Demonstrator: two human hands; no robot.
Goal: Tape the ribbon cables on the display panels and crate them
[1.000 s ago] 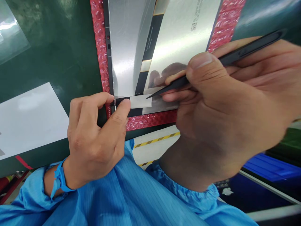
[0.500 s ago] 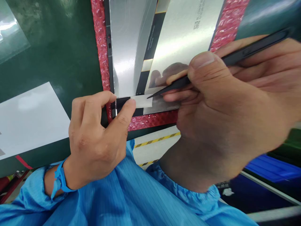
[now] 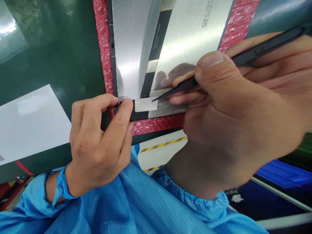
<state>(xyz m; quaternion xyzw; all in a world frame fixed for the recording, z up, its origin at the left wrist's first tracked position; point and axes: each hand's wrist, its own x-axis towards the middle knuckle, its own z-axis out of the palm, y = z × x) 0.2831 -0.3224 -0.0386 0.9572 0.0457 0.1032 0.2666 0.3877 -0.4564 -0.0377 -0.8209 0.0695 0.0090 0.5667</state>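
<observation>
My right hand is closed around black tweezers, whose pointed tip touches a small whitish tape strip. The strip lies across the lower end of a flat metal-backed display panel. My left hand is at the panel's lower left corner. Its thumb lies on the black band beside the strip and the index fingertip is at the side edge, pinching the corner. The other left fingers are curled, partly hidden. Black bands and silver plates run along the panel, and a printed code shows at the upper right.
Pink bubble wrap lies under the panel and sticks out around its edges. On the green table are a white sheet and a clear plastic sheet. Blue bins stand at lower right, beyond the table edge.
My left thumb has drawn back left from the whitish strip onto the black band, uncovering the strip's left end. The tweezers' tip stays at nearly the same spot.
</observation>
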